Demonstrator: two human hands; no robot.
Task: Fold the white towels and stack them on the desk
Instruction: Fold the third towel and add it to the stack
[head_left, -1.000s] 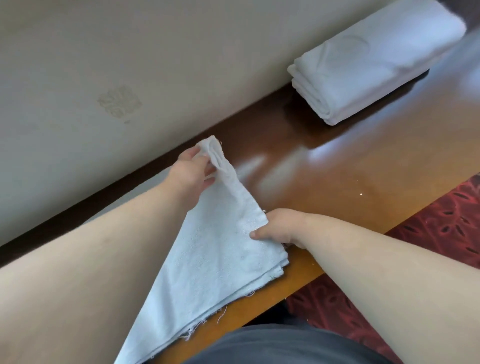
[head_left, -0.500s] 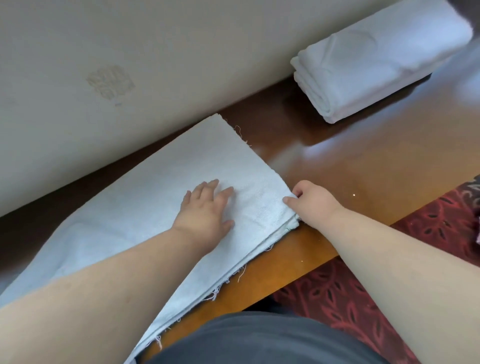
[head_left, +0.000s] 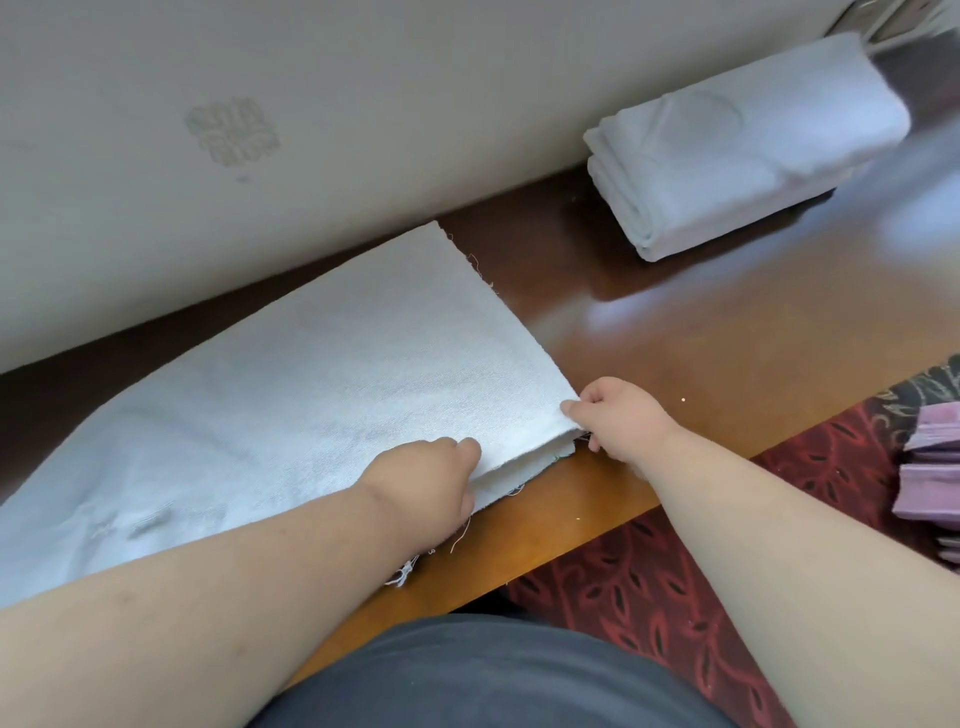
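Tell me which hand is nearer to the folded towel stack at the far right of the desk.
Right. The right hand pinches the flat towel's near right corner, closer to the folded towel stack. The left hand holds the near edge, farther away.

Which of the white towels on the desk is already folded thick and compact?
The folded white towel bundle at the far right by the wall, untouched. The other, the flat white towel, lies spread thin, gripped by both hands.

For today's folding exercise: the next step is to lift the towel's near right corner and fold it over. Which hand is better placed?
The right hand: it already pinches that corner of the flat towel, at the desk edge. The left hand grips the near edge, further in.
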